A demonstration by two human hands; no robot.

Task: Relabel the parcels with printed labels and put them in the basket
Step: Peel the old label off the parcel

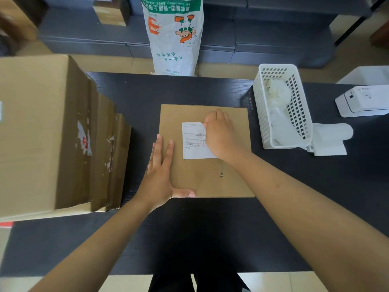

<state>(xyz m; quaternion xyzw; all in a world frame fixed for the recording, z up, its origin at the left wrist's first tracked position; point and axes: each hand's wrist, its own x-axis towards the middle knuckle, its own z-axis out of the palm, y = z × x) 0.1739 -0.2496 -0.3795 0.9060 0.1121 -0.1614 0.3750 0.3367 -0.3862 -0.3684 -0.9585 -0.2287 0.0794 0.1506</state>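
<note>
A flat brown cardboard parcel [210,182] lies in the middle of the black table [210,234]. A white printed label [192,142] is stuck on its top face. My left hand [161,175] lies flat on the parcel's left edge, fingers straight, thumb along the near edge. My right hand [220,135] has curled fingers at the label's upper right corner and covers the label's right side. A white slotted basket [299,114] stands to the right of the parcel and holds crumpled white paper.
A stack of large cardboard boxes [42,133] fills the table's left side. A white label printer [364,102] sits at the far right, with white label stock [330,140] near the basket. A printed white sack [174,36] stands behind the table.
</note>
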